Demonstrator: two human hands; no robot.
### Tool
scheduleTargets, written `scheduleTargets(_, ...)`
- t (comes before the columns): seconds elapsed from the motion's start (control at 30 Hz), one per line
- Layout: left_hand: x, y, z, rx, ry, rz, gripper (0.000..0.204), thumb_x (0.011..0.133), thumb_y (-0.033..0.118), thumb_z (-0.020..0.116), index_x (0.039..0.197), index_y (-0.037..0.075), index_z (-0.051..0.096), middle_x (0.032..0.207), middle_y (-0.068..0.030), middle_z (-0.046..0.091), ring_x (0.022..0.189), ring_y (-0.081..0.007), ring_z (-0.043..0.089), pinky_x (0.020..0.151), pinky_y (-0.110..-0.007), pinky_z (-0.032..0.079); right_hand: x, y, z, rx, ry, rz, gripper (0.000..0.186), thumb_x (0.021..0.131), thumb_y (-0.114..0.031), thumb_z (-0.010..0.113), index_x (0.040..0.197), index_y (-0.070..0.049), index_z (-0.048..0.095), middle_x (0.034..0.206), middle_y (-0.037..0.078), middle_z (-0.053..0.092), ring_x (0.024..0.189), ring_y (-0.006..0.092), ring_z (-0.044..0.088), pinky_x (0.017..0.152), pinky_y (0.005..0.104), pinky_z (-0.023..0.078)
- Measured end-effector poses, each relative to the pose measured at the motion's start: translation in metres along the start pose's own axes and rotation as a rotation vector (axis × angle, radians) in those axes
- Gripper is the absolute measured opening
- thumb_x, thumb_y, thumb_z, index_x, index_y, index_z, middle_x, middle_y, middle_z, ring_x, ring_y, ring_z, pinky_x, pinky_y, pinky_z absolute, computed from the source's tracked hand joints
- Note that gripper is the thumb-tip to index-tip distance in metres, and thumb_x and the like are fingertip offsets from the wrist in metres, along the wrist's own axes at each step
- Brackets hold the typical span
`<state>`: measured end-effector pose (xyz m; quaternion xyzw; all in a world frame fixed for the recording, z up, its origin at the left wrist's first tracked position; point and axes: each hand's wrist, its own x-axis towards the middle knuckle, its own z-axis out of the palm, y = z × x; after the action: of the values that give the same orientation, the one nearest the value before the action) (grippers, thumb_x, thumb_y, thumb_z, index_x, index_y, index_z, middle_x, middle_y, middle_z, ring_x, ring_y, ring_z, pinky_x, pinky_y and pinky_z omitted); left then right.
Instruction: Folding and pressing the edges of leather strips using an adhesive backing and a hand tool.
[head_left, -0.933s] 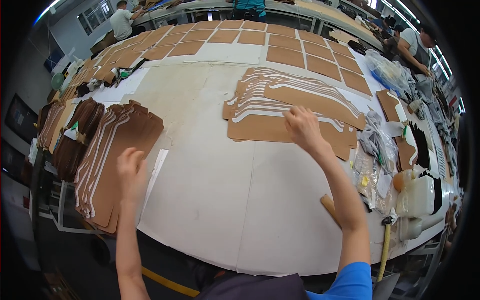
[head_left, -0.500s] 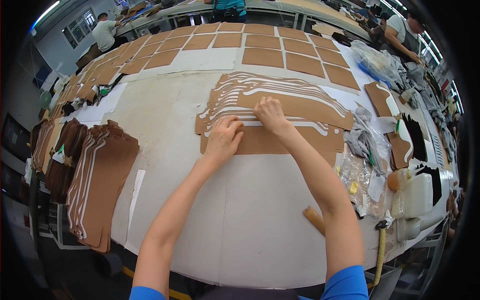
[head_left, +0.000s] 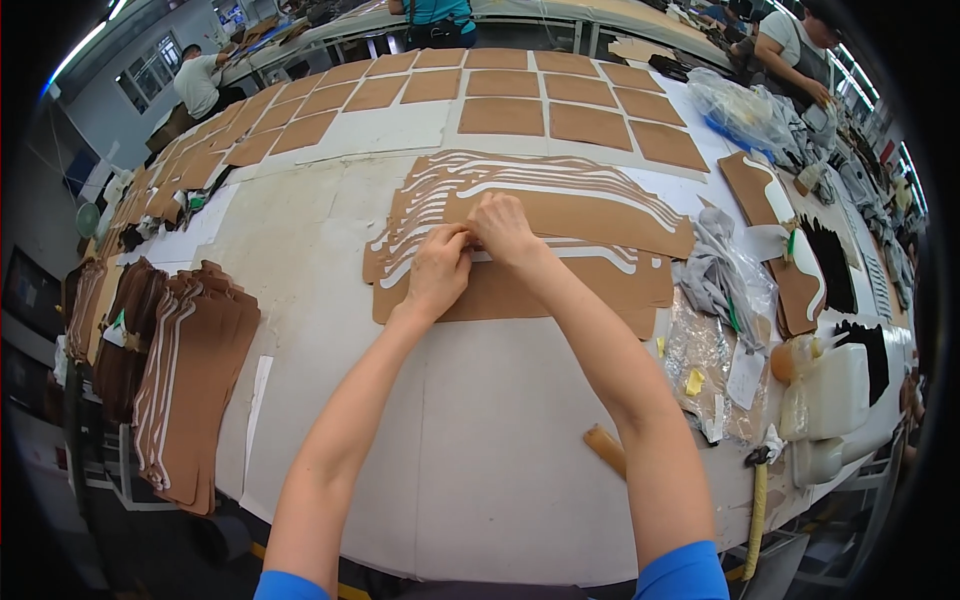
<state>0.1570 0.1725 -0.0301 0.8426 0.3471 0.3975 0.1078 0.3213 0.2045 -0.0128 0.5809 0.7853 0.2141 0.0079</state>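
Note:
A fanned stack of brown panels (head_left: 570, 214) with white strips along their curved edges lies in front of me on the table. Over the middle of it my hands meet. My left hand (head_left: 437, 274) is closed, its thumb and fingers pinched near a white strip (head_left: 590, 253) on the nearest panel. Just above and to the right, my right hand (head_left: 502, 228) is closed as well, fingertips pointing down and touching or nearly touching the left ones. Whatever the fingertips pinch is too small and covered to make out.
At the left edge hangs a pile of similar brown panels (head_left: 200, 390). Rows of brown rectangles (head_left: 500, 116) cover the far table. On the right are a grey cloth (head_left: 712, 250), clear plastic bags, a white jug (head_left: 838, 388) and a brown tube-like piece (head_left: 604, 450) beside my right forearm.
My hands have come together, the right moving left and the left shifting slightly up, so that their fingertips now meet. The whole view has shifted a little.

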Motion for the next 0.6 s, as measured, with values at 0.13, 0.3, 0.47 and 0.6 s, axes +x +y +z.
scheduleTargets(0.13,0.001,-0.006,0.000,0.023,-0.007,-0.011,0.024,0.090,0.000,0.066,0.113,-0.001,0.072,0.125,-0.0153,0.070,0.116,-0.0355,0.066,0.097,-0.044,0.054,-0.002,0.007,0.000,0.140,0.088,-0.131,0.018,0.080,-0.025,0.081,0.090,-0.010,0.082,0.095,0.011,0.075,0.090,0.0267,0.076,0.054,0.0470,0.063)
scheduleTargets(0.3,-0.011,-0.010,-0.007,-0.005,-0.010,-0.060,0.024,0.092,0.001,0.066,0.115,0.000,0.073,0.126,-0.0152,0.070,0.118,-0.0343,0.066,0.097,-0.044,0.054,-0.001,-0.031,-0.022,-0.032,-0.066,0.029,0.015,0.080,-0.022,0.080,0.089,-0.009,0.081,0.096,0.013,0.075,0.090,0.0277,0.076,0.072,0.0401,0.062)
scheduleTargets(0.47,0.001,-0.005,-0.005,0.041,-0.068,0.051,0.031,0.096,0.012,0.069,0.125,0.001,0.069,0.136,-0.0162,0.067,0.129,-0.0367,0.060,0.105,-0.045,0.051,-0.005,0.014,-0.007,0.150,0.094,0.024,0.021,0.079,-0.027,0.079,0.089,-0.008,0.080,0.090,0.015,0.077,0.089,0.0276,0.077,0.071,0.0392,0.062)
scheduleTargets(0.6,0.024,-0.011,0.020,0.224,-0.086,0.184,0.050,0.101,0.034,0.069,0.142,0.007,0.063,0.149,-0.0162,0.060,0.142,-0.0381,0.050,0.118,-0.052,0.040,-0.032,0.081,0.010,1.014,0.352,0.655,0.016,0.086,-0.021,0.073,0.081,-0.006,0.075,0.077,0.017,0.075,0.082,0.0285,0.077,0.070,0.0382,0.059)
